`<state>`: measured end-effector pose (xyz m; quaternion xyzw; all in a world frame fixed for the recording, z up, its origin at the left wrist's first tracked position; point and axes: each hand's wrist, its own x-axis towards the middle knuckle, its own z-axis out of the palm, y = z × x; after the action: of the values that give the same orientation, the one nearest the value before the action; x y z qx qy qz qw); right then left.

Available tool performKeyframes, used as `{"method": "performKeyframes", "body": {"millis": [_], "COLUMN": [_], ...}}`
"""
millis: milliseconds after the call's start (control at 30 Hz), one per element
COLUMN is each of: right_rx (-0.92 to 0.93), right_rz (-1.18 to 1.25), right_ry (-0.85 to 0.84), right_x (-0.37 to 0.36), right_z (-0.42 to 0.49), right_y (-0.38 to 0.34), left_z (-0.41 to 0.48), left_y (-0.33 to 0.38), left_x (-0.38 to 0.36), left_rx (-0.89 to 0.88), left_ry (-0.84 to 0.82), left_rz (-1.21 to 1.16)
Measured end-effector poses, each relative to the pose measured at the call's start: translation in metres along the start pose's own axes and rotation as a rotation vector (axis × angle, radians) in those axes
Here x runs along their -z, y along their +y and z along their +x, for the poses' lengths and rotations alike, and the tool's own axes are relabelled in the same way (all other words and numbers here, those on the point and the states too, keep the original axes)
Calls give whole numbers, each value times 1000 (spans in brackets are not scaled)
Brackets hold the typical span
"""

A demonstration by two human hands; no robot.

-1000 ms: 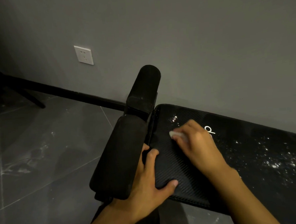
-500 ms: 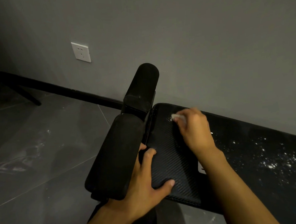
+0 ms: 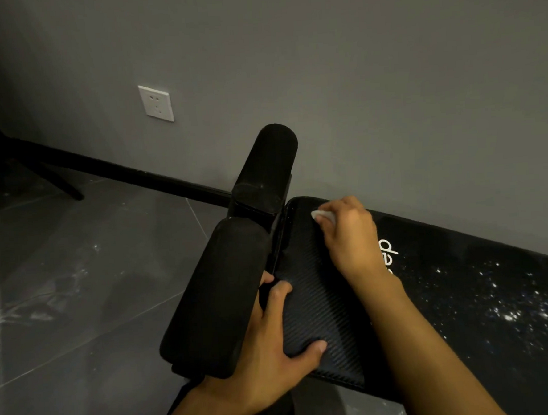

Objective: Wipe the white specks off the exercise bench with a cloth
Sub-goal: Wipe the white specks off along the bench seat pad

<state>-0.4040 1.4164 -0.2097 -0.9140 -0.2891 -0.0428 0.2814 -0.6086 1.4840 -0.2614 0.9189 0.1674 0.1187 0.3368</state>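
Exercise bench (image 3: 320, 300): black ribbed pad. Far edge close to wall (image 3: 387, 88); open floor (image 3: 78, 283) to the left, beyond foam rollers (image 3: 220, 294).
White lettering (image 3: 388, 253): starts "d", rest behind wrist.
White specks (image 3: 513, 311): thick at right; left end looks clean.
Cloth (image 3: 323, 216): small, white, at far-left corner, pinched by R hand (image 3: 351, 234) and pressed on pad.
L hand (image 3: 268, 352): grips near-left end, thumb on top.

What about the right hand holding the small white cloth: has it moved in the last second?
Yes. The right hand and its white cloth slid toward the far edge of the black padded bench, nearer the grey wall.
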Motion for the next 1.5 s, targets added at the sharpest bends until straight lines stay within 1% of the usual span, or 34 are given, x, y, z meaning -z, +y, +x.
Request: {"method": "performKeyframes", "body": {"millis": [67,133,200,233,267,333,400,433,467,567,633,767,833,900,967,1000,1067,1167,1200,1267,1333,1400,1500], "right_rx": [71,171,248,264,258,178,70,55,78,256,272,96,81,132,232,288,323,215,205,279,377,393,364], "right_rz": [31,72,57,30,0,-51,-66,-60,-54,-25,16,-101,-158,-167,-156,-140,-79,-69,-80,-67,-4,52,54], "right_ry": [8,-37,-90,-86,-60,16,16,-10,-53,-221,-258,-117,-101,-198,-332,-371,-359,-215,-190,-220,-326,-376,-365], "right_x": [-2,0,4,3,1,-7,-15,-17,-20,-14,-7,-18,-23,-18,-7,-1,4,0,-1,1,9,22,37], "right_z": [-11,-27,-35,-32,-24,0,26,33,34,14,5,36,44,40,25,16,3,1,-1,-18,-46,-74,-87], "right_y": [-3,-3,-4,-4,-3,-3,-10,-15,-20,-27,-28,-31,-38,-41,-40,-37,-29,-20,-21,-28,-29,-23,-2], "left_z": [0,0,1,1,1,1,1,1,1,0,1,-1,-1,-1,0,0,0,-1,-2,-2,-2,-3,-2], "left_y": [0,0,0,-1,-1,-1,0,0,0,0,1,1,1,1,1,1,1,2,2,4,4,4,8], "left_x": [0,-1,-1,-1,-1,0,0,0,0,0,1,1,2,3,3,3,2,2,3,5,5,5,5], "left_rx": [12,15,27,28,24,9,1,-3,-5,10,11,-20,-17,-8,3,7,7,-2,-3,-3,-9,-30,-55], "left_ry": [-16,-12,-33,-38,-32,-18,-20,-18,-13,-30,-25,23,18,-1,-26,-33,-26,-10,-10,-15,-9,17,84], "left_rz": [3,6,6,11,16,12,17,25,29,17,9,32,27,29,21,16,13,8,8,7,-2,5,45]}}
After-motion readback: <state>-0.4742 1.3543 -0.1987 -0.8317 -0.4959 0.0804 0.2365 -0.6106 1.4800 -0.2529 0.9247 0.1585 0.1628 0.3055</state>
